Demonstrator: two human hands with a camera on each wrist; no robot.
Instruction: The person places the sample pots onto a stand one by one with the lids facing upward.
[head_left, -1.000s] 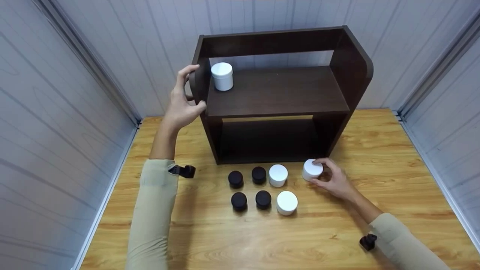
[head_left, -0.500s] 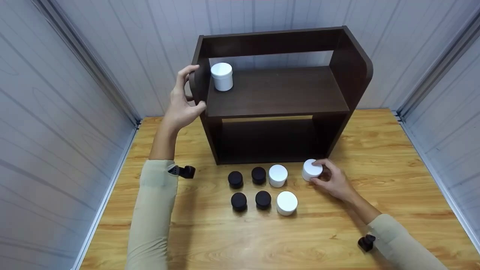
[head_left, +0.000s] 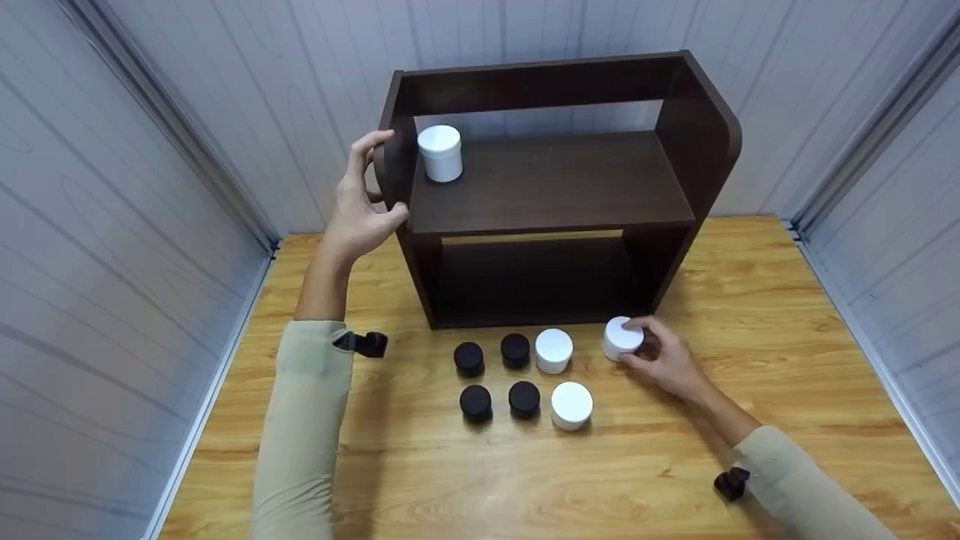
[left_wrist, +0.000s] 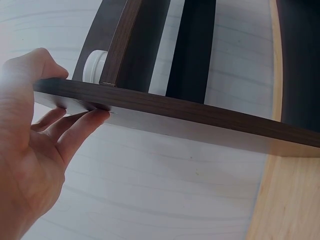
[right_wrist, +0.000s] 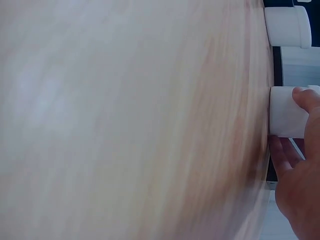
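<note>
A dark wooden shelf unit (head_left: 555, 184) stands at the back of the table. My left hand (head_left: 365, 201) grips its left side panel (left_wrist: 165, 107), thumb in front and fingers behind. One white jar (head_left: 440, 152) stands at the left end of the upper shelf and shows in the left wrist view as the white jar (left_wrist: 95, 67). My right hand (head_left: 660, 358) holds a white jar (head_left: 622, 338) that stands on the table by the unit's right foot; the right wrist view shows this jar (right_wrist: 286, 112) between thumb and fingers.
On the wooden table (head_left: 750, 315) in front of the unit stand two more white jars (head_left: 554, 350) (head_left: 571, 405) and several small black jars (head_left: 469, 358). Grey panel walls (head_left: 135, 172) close in left, right and behind.
</note>
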